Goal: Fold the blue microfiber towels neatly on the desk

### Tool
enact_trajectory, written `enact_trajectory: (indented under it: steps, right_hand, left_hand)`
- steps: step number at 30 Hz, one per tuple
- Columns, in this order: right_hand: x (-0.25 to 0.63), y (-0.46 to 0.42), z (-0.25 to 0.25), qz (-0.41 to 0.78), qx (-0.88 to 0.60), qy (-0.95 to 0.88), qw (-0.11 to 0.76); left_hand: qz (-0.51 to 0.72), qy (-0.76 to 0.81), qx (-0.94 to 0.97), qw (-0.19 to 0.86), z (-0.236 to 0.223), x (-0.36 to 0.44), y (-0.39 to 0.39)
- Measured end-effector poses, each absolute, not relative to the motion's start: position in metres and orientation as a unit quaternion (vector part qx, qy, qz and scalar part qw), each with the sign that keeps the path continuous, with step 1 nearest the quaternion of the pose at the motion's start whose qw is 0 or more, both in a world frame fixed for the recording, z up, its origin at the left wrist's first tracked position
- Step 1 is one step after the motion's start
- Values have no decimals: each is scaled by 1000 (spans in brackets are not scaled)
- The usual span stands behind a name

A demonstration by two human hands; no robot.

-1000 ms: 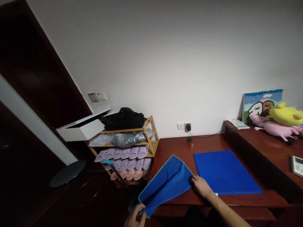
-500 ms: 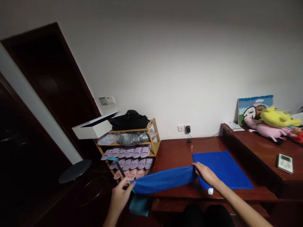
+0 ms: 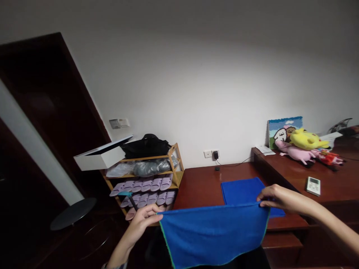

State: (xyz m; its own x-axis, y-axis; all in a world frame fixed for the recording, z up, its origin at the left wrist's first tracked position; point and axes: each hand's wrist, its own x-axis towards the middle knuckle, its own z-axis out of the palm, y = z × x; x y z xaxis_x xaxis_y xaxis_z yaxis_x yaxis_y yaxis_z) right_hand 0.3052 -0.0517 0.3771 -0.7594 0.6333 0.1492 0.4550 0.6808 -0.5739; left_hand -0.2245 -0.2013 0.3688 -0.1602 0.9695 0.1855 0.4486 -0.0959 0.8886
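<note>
The left hand [image 3: 141, 223] and right hand [image 3: 280, 198] each pinch a top corner of a blue microfiber towel [image 3: 211, 237], keeping it taut and hanging open. It hangs in front of a wooden desk [image 3: 202, 183], where a second blue towel [image 3: 238, 191] lies flat

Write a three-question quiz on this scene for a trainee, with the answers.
1. What colour is the edging of the blue towel held up between the left hand and the right hand?
2. True or false: a second blue towel lies flat on the wooden desk.
3. Which is nearer the left hand: the lilac slippers on the wooden rack, or the yellow plush toy?

Key: 1. Green. 2. True. 3. The lilac slippers.
</note>
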Motion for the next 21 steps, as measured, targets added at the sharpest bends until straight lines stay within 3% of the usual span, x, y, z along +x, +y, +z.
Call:
enact_trajectory:
  steps: [13, 21]
  right_hand:
    - [412, -110, 354, 127, -444, -867, 189]
    - [421, -25, 329, 112, -448, -868, 184]
  left_hand:
    - [390, 563, 667, 294, 356, -167, -178]
    - [346, 563, 670, 338, 321, -117, -87]
